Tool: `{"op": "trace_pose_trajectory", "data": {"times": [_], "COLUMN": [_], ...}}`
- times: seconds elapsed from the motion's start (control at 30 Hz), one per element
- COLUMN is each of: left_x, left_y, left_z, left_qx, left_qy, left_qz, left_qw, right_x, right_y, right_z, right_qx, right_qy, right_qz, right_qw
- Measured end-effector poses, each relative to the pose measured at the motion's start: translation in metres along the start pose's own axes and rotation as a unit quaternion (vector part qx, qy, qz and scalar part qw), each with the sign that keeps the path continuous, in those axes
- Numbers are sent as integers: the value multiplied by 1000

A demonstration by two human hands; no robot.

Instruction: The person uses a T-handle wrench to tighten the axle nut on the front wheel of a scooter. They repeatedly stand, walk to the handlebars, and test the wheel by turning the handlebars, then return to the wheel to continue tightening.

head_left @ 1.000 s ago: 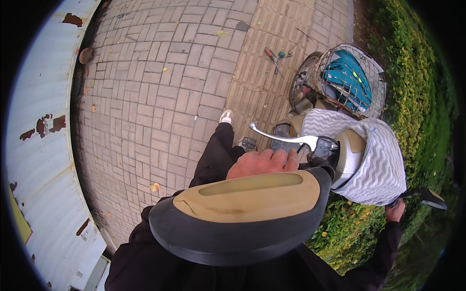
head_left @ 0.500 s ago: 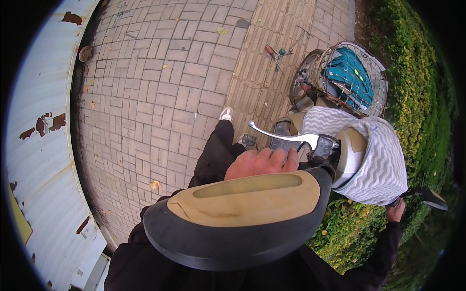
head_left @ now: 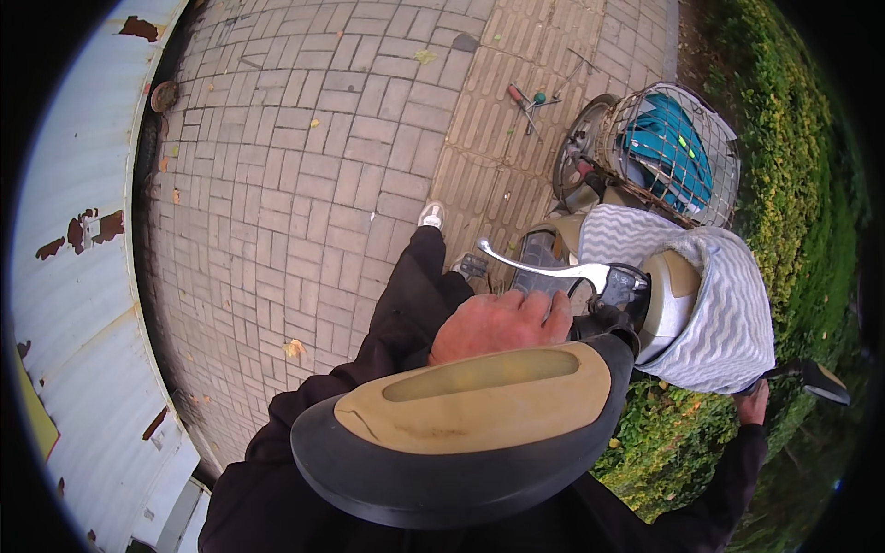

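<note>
At right, we judge the silver-and-tan plastic-bodied scooter (head_left: 666, 300) heavy and stiff, best held by both ends of its black handlebar (head_left: 613, 318). Our left hand (head_left: 503, 325) curls its fingers over the near end; our right hand's (head_left: 753, 405) closure, far right, we cannot tell.

scooter (head_left: 666, 309) | tan, silver and black | upright | silver brake lever (head_left: 544, 269) angled outward | beside hedge (head_left: 784, 138)
</note>
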State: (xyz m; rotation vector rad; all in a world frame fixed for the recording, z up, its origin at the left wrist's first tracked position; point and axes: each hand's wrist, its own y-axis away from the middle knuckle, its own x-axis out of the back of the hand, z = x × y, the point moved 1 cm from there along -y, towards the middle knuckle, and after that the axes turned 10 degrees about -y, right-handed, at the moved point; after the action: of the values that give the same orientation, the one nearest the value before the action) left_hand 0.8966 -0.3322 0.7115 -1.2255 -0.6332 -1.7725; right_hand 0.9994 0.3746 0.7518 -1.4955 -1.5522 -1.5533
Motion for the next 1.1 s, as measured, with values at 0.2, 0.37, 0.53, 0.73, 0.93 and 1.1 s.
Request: {"op": "trace_pose_trajectory", "data": {"times": [0.2, 0.37, 0.53, 0.73, 0.93, 1.1], "left_x": [1, 2, -3, -8, -3, 3], "left_y": [-2, -3, -1, 3, 0, -4], "left_z": [-1, -2, -2, -4, -7, -4], "left_qx": [3, 0, 0, -18, -19, 28], "left_qy": [3, -4, -12, -9, 10, 53], "left_qz": [12, 10, 13, -1, -43, -114], "left_qw": [1000, 1000, 1000, 1000, 999, 992], "right_x": [-3, -1, -5, -6, -13, -16], "right_y": [0, 4, 4, 3, 0, 1], "right_z": [25, 32, 25, -8, -39, -26], "right_qx": [4, 75, 70, 50, 107, 87], "right_qy": [66, 200, 172, 23, -71, 17], "right_qz": [42, 74, 37, 24, 48, 63], "right_qw": [997, 974, 982, 998, 991, 994]}}
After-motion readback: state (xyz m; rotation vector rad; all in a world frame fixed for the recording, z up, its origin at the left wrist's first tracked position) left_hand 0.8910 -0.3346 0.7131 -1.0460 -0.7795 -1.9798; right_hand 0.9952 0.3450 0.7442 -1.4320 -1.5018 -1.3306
